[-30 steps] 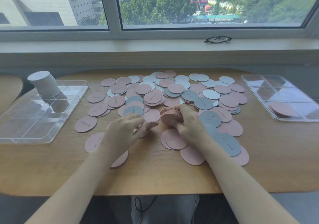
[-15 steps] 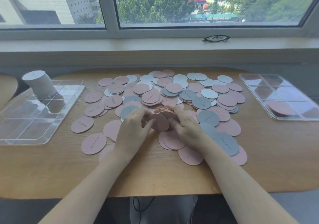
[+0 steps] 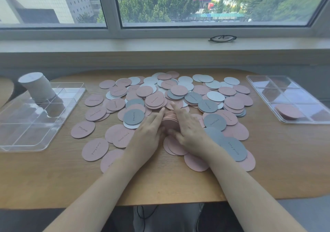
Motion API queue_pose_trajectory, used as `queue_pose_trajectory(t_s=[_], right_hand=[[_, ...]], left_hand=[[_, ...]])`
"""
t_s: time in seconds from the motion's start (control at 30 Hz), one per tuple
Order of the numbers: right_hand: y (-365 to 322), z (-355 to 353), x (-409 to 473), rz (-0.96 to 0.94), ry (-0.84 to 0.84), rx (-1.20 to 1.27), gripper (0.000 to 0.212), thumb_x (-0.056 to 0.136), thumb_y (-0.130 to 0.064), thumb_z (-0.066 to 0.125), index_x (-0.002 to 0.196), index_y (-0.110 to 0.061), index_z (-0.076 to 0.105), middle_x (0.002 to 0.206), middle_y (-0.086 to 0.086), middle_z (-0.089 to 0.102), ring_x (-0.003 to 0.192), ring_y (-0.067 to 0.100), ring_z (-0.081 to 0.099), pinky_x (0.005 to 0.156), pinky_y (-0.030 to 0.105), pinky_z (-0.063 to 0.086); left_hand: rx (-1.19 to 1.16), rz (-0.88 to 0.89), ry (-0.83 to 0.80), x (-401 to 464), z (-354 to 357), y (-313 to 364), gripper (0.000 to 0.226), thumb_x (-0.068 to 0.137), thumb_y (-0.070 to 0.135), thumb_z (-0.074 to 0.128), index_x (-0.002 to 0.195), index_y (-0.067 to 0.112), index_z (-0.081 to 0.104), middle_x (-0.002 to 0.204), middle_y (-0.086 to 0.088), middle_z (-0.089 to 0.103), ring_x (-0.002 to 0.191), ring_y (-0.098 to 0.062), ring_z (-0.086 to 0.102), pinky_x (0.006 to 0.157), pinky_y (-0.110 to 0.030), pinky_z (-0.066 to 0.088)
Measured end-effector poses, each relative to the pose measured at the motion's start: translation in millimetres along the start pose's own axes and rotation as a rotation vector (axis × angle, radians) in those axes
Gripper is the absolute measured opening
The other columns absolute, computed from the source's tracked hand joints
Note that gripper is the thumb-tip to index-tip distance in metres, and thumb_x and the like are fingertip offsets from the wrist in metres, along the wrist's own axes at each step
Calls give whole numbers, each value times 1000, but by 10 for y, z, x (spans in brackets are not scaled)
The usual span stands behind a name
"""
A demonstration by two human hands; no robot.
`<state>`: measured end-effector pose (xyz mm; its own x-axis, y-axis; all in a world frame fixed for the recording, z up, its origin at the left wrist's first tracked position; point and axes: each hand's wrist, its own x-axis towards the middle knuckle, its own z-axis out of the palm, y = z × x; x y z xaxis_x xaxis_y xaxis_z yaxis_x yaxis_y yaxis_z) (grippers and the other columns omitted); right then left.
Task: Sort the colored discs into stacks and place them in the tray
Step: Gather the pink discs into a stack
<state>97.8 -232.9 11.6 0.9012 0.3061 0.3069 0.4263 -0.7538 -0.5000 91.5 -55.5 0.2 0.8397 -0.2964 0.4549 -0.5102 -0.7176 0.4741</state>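
Observation:
Many pink, grey and white discs [image 3: 178, 96] lie scattered over the wooden table [image 3: 53, 174]. At the middle a stack of pink discs [image 3: 169, 120] stands between my two hands. My left hand [image 3: 148, 133] presses its left side with fingers straight. My right hand [image 3: 189, 130] presses its right side, index finger stretched forward. A clear tray [image 3: 289, 97] at the right holds a low pink stack [image 3: 287, 112] in a near compartment. Another clear tray [image 3: 35, 117] at the left holds a tall white stack [image 3: 37, 87].
Black glasses [image 3: 222, 38] lie on the window sill behind the table. Bare wood shows along the table's near edge and between the disc pile and each tray. A dark cable hangs below the table edge.
My left hand brought a pink disc onto the stack. Both hands now flank the stack with straight fingers, where the right hand earlier gripped it alone.

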Motion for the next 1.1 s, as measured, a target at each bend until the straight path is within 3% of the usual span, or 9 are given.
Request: queue_pose_trajectory(t_s=[0.13, 0.23, 0.4, 0.5, 0.67, 0.8, 0.87, 0.97, 1.1], right_hand=[[-17, -29, -11, -19, -75, 97, 84, 94, -20, 61, 158, -22, 7, 154, -5, 39, 134, 9, 33, 112, 33, 26], [-19, -21, -7, -45, -40, 118, 83, 94, -16, 61, 159, -18, 8, 157, -2, 36, 140, 14, 32, 116, 31, 24], [-35, -10, -1, -58, 9, -7, 86, 94, -40, 61, 158, -13, 10, 155, 4, 38, 138, 13, 26, 114, 23, 12], [-9, -31, -3, -54, 136, -112, 79, 93, -56, 50, 154, -13, 23, 143, 4, 47, 129, 20, 38, 112, 34, 21], [37, -147, -10, -38, 311, -265, 35, 93, -42, 47, 115, -17, 59, 111, 0, 56, 99, 25, 55, 90, 38, 35], [-32, -319, -154, -38, 114, -277, 27, 91, -45, 61, 99, -19, 62, 97, -7, 52, 95, 20, 54, 85, 33, 33], [-112, -365, -282, -48, -95, -289, 42, 87, -52, 65, 117, -23, 61, 113, -6, 52, 112, 19, 49, 96, 33, 32], [-176, -342, -376, -39, -271, -359, 75, 83, -62, 63, 146, -28, 40, 142, -8, 39, 129, 18, 36, 110, 36, 27], [-205, -347, -297, -4, -348, -316, 83, 78, -62, 69, 148, -30, 36, 142, -9, 38, 127, 18, 34, 107, 32, 29]], left_hand=[[-18, 37, -33, -12, 16, -16, 62, 96, 15, 46, 155, 10, 29, 134, -5, 49, 120, -21, 47, 104, -28, 37], [-31, 38, 8, -5, 2, -24, 58, 93, 12, 51, 149, 12, 41, 137, -2, 54, 121, -20, 50, 105, -24, 35], [-74, 31, 37, -3, -24, -24, 54, 89, 2, 61, 141, 12, 50, 127, 0, 59, 116, -14, 52, 101, -15, 33], [-98, -15, 71, -21, -43, -2, 49, 91, 7, 64, 138, 13, 51, 121, 1, 60, 108, -12, 52, 94, -16, 39], [-141, -123, 91, -20, -73, -23, 44, 92, 14, 65, 134, 15, 52, 118, 0, 61, 95, 0, 50, 79, 2, 34], [-179, -212, 82, -12, -72, -79, 43, 91, 19, 66, 131, 24, 51, 112, 5, 60, 90, 14, 54, 71, -2, 38], [-210, -216, 78, -5, -77, -80, 42, 91, 17, 67, 130, 24, 52, 110, 5, 60, 88, 12, 55, 71, -3, 39], [-242, -238, 72, 8, -94, -82, 42, 91, 16, 67, 129, 24, 53, 105, 5, 60, 84, 8, 57, 70, -4, 39], [-278, -247, 68, 1, -108, -83, 41, 91, 16, 68, 129, 22, 54, 102, 5, 60, 82, 6, 58, 70, -4, 40]])
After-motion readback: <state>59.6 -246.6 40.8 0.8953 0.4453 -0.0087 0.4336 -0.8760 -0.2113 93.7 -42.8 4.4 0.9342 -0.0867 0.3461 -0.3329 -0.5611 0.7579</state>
